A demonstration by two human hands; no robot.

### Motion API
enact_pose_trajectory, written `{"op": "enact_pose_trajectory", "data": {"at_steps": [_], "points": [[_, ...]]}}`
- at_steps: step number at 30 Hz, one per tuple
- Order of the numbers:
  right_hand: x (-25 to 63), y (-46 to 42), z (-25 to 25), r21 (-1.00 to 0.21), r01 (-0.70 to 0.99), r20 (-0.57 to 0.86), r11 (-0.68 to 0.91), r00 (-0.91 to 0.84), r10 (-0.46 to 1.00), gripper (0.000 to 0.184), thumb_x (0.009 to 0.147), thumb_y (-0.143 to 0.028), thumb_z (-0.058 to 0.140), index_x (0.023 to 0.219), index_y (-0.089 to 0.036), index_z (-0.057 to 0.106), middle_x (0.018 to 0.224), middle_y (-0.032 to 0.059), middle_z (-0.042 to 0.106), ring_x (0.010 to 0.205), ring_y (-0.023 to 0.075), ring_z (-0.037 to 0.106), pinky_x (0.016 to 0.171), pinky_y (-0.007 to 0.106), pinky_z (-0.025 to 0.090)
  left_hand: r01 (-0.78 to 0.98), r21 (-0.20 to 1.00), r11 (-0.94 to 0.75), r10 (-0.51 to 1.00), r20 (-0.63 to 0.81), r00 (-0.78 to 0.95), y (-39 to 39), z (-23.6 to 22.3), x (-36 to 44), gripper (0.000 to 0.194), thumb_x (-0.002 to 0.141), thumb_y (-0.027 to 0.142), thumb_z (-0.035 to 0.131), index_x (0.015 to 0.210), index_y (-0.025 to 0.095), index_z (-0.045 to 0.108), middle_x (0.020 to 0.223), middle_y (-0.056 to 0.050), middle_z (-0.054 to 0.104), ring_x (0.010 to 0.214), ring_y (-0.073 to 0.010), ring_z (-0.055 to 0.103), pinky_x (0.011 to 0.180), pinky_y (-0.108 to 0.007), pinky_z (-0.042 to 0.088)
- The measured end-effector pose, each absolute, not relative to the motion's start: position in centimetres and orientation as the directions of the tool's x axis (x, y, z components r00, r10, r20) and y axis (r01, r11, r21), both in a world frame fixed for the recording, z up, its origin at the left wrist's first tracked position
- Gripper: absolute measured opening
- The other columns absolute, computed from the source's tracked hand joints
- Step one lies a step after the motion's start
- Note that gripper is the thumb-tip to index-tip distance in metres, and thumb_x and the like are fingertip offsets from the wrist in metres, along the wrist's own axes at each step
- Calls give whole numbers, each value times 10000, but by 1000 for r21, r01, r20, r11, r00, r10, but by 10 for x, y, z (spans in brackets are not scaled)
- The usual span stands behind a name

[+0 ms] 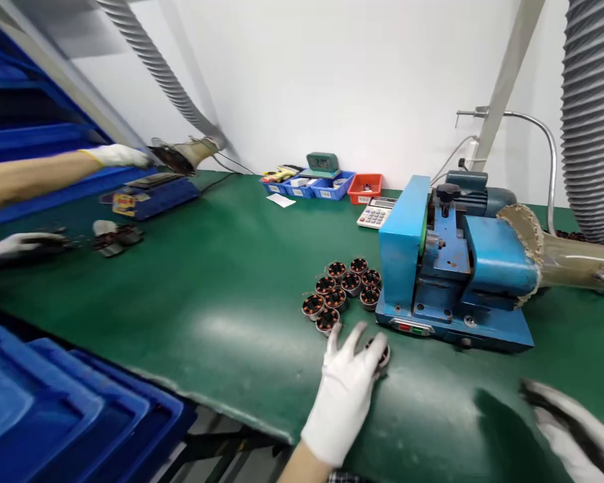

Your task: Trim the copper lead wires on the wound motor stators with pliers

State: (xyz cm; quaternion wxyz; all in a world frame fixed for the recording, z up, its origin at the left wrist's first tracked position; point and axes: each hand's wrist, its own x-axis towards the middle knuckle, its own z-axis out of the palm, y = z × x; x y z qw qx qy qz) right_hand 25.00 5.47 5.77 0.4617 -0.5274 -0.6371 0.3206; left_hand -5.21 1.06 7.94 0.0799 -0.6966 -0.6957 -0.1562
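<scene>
My left hand (343, 389), in a white glove, reaches over the green bench with its fingers spread. Its rightmost digit overlaps a small round motor stator (384, 357) with copper windings; whether it presses on the part I cannot tell. Just beyond the fingertips stands a cluster of similar stators (335, 298), with dark cores and thin wire ends. At the lower right, my right hand (574, 426) is blurred above the bench, gloved in white with dark patches. Its fingers look stretched out, and I see nothing in them.
A blue grinding machine (423, 268) with a duct stands right of the stators. Behind are a calculator (376, 215), a red bin (365, 188) and blue bins (332, 188). Leftward, another person's gloved hands (118, 156) work near a blue machine (154, 196). Blue trays (70, 409) stand lower left.
</scene>
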Motion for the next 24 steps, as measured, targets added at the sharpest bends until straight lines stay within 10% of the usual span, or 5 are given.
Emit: {"op": "enact_pose_trajectory", "data": {"at_steps": [6, 10, 16, 24], "points": [[181, 48, 60, -961, 247, -215, -126, -377, 901, 411, 727, -259, 641, 1132, -195, 632, 767, 45, 709, 618, 198, 662, 569, 306, 555, 939, 325, -114, 930, 366, -13, -23, 55, -5, 704, 715, 158, 619, 1341, 150, 297, 1303, -215, 512, 1280, -429, 369, 957, -651, 345], [148, 56, 67, -958, 278, -161, -63, -346, 924, 341, 661, -221, 686, 1002, -212, 678, 853, 46, 669, 672, 192, 635, 634, 318, 546, 872, 486, 54, 960, 215, -180, -10, 40, 7, 957, 664, 303, 713, 1387, 106, 118, 1207, -238, 555, 1148, -426, 505, 885, -602, 446], [130, 52, 68, -984, 150, -138, -94, -325, 936, 115, 641, -146, 641, 687, -214, 721, 751, 19, 624, 729, 200, 628, 690, 313, 522, 806, 583, -102, 987, 159, 9, -2, 45, 9, 1073, 632, 289, 786, 1399, 173, 46, 1209, -202, 577, 1114, -352, 565, 861, -487, 507], [181, 68, 61, -971, -146, -182, -187, -51, 982, 243, 746, -440, 647, 759, -197, 641, 667, 12, 649, 481, 105, 538, 424, 213, 445, 763, 629, -148, 986, 149, 69, -1, 57, 11, 1029, 525, 221, 854, 1338, 214, 222, 1047, -69, 696, 1045, -330, 619, 981, -551, 417]]}}
